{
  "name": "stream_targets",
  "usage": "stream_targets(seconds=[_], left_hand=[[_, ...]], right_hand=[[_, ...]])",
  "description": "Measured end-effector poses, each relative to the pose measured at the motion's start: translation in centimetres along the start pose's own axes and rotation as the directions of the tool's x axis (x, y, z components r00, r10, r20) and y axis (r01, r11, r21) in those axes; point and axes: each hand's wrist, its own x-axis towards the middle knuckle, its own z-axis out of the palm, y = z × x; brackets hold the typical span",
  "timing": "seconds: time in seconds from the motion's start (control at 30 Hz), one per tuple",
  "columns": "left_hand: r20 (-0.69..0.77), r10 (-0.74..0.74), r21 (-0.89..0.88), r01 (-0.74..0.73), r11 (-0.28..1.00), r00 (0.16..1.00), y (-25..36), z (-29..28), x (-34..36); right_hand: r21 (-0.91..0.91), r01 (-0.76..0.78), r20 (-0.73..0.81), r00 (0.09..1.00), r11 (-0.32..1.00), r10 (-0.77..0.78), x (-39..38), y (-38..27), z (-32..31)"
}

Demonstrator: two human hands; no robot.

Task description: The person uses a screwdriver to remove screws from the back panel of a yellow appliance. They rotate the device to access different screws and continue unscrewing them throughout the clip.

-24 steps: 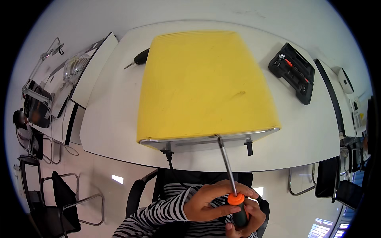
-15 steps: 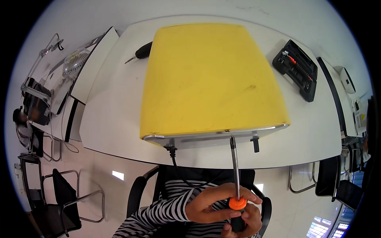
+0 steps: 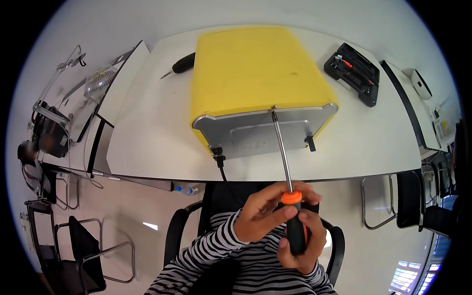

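the right hand point(image 3: 307, 241) grips the dark handle of a long-shafted screwdriver point(image 3: 288, 181), the left hand point(image 3: 263, 212) curling round it near the orange collar. its tip is at the upper edge of the grey end panel point(image 3: 246, 129) on a yellow-shelled appliance point(image 3: 255, 73). on the white table point(image 3: 150, 132), an open black socket-set case point(image 3: 355, 77) lies to the right.

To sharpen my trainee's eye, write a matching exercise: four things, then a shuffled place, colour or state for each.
1. Orange-collared screwdriver
2. Box-shaped casing
3. Tool case
4. Black-handled tool

A. Lying open, right of the casing
B. Held by the left hand and right hand
C. Left of the casing, tip pointing left
D. Yellow

Pairs: 1-B, 2-D, 3-A, 4-C
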Motion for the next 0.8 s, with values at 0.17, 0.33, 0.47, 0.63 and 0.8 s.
stream_targets(seconds=[0.17,0.33,0.47,0.63,0.8], left_hand=[[-0.082,-0.033,0.044,0.037,0.998,0.996,0.1,0.3,-0.7],[-0.086,-0.006,0.18,0.021,0.983,0.996,-0.4,0.2,-0.8],[-0.226,0.025,0.261,0.036,0.965,0.974,0.3,1.1,-1.4],[-0.27,0.083,0.227,-0.02,0.974,0.959,0.4,1.6,-1.4],[-0.291,0.111,0.227,-0.044,0.973,0.95,0.6,2.0,-1.9]], right_hand=[[-0.035,0.028,-0.026,0.999,0.999,-0.029,-0.1,-0.9,1.0],[-0.14,0.112,-0.078,0.989,0.984,-0.124,0.2,-1.4,0.9],[-0.223,0.172,-0.109,0.974,0.96,-0.199,-0.3,-1.6,1.0],[-0.227,0.216,-0.121,0.961,0.95,-0.248,-0.5,-1.8,0.7],[0.164,-0.095,-0.06,0.993,0.982,0.106,-1.5,-2.0,0.9]])
